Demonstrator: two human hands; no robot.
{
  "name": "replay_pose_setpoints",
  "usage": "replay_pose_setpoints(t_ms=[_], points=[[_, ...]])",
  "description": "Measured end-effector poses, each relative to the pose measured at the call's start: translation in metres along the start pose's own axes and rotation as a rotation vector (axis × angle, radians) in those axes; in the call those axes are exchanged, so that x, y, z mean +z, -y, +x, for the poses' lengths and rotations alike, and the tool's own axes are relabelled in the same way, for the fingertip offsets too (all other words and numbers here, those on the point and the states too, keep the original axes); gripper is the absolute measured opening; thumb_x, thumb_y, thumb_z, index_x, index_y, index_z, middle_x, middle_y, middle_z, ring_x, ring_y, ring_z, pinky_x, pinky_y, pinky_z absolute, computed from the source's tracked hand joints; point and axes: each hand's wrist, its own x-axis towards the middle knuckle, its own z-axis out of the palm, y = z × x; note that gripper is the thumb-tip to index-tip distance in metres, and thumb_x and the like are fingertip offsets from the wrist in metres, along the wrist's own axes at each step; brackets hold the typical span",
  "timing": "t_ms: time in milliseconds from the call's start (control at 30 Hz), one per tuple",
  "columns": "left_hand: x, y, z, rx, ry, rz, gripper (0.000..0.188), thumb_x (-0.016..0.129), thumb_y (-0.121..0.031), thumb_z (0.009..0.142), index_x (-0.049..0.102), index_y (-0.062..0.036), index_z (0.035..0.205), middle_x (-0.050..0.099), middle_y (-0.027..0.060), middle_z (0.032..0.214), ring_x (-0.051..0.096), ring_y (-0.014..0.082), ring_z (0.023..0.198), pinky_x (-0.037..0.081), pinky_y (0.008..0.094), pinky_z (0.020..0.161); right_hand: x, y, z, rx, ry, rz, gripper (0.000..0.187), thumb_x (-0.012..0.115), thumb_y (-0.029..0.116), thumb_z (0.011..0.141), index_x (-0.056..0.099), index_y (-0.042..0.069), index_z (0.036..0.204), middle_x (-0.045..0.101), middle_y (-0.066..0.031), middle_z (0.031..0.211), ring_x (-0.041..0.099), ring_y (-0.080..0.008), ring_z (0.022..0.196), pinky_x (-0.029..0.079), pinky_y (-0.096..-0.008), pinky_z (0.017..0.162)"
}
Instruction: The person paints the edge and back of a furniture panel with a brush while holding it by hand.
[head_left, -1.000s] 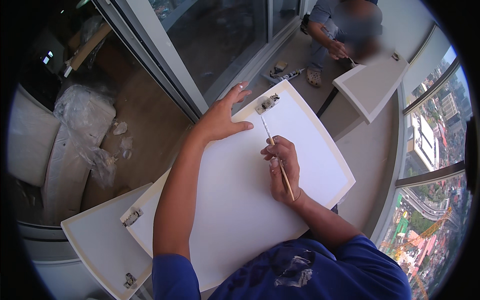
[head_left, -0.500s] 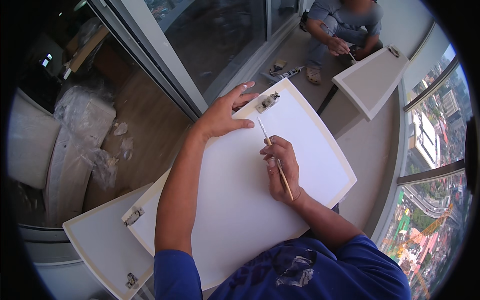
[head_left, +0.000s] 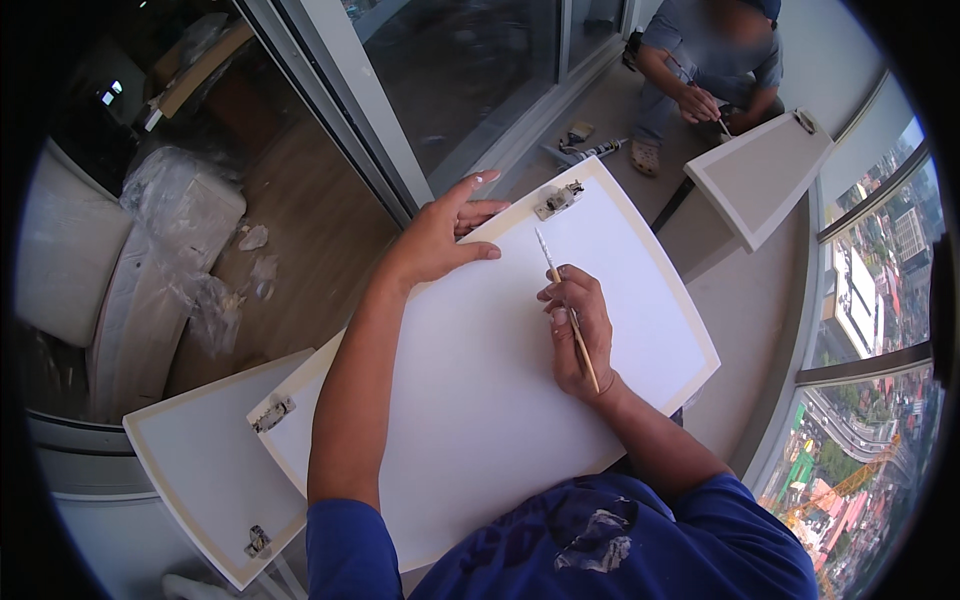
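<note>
A white cabinet door [head_left: 470, 400] with a cream border lies tilted across the front of me. Metal hinges are fixed along its far-left edge, one hinge [head_left: 558, 200] at the far corner and another hinge [head_left: 272, 413] lower left. My left hand [head_left: 445, 235] grips that edge, thumb on the face and fingers spread over the side. In my right hand [head_left: 580, 335] is a thin paintbrush [head_left: 553, 268] with a wooden handle, held like a pen. Its whitish tip points at the far hinge, just short of it; whether it touches the door I cannot tell.
A second bordered door [head_left: 210, 440] lies partly under mine at lower left. At far right a crouching person's hand [head_left: 697, 103] holds a thin brush by another panel [head_left: 770, 165]. A flat brush [head_left: 578, 132] and a tube [head_left: 600, 150] lie on the floor. Plastic-wrapped furniture [head_left: 180, 220] stands left.
The view has shifted slightly. My right hand and the brush have moved a little to the right over the door; my left hand keeps its hold on the edge.
</note>
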Motion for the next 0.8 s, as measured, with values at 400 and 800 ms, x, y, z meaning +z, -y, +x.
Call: replay_pose_setpoints(t_ms=[400, 800], points=[[-0.008, 0.006, -0.034, -0.024, -0.079, 0.012, 0.093, 0.089, 0.004, 0.080, 0.045, -0.0080, 0.162, 0.072, 0.0143, 0.136, 0.069, 0.0225, 0.124, 0.051, 0.0381, 0.111, 0.004, -0.003, -0.001, -0.051, 0.007, -0.018, 0.026, 0.052, -0.003, 0.102, 0.058, 0.001, 0.127, 0.061, -0.0264, 0.130, 0.070, -0.0407, 0.109, 0.058, -0.0442, 0.094], [0.016, 0.016, -0.101, 0.261, -0.257, -0.388, 0.081, 0.072, -0.048, 0.102, 0.041, -0.0018, 0.161, 0.063, 0.0196, 0.145, 0.062, 0.0325, 0.133, 0.048, 0.0445, 0.112, -0.006, -0.003, 0.002, -0.074, -0.028, -0.013, 0.031, 0.049, -0.003, 0.101, 0.055, 0.003, 0.131, 0.057, -0.0266, 0.136, 0.068, -0.0393, 0.114, 0.057, -0.0450, 0.098]])
